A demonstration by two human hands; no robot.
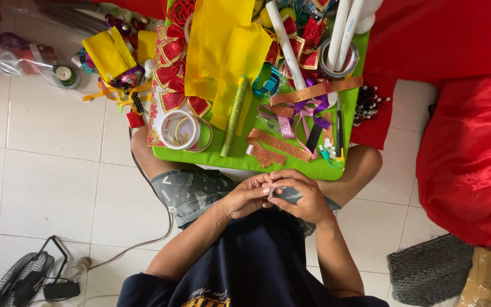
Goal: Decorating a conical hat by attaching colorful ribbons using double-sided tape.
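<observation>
Our dark shirt (257, 261) fills the bottom of the view, and just beyond it our two hands meet over our lap, on the near side of the green board (291, 162) that rests across our knees. We hold the left hand (249, 196) and the right hand (301, 196) touching each other, the fingers (259, 183) of both curled inward and pinching a small pale piece (272, 191) between them; we cannot tell what the piece is, since the fingers hide most of it. On the green board, at its near edge, we see glittery orange ribbon strips (274, 146), and to their left a green glitter roll (234, 116) lying lengthwise and two rings of clear tape (182, 129). Yellow sheets (228, 51) cover the middle of the board, with red bows edged in gold (173, 74) along its left side. Purple ribbon (308, 108) lies tangled toward the board's right side, and white tubes (342, 28) lean at its far right corner. Left of the board, on the white tiled floor (46, 170), lie more ribbon scraps. Right of the board we see red cloth (467, 142), and near the bottom left of the floor a black fan (21, 278).
</observation>
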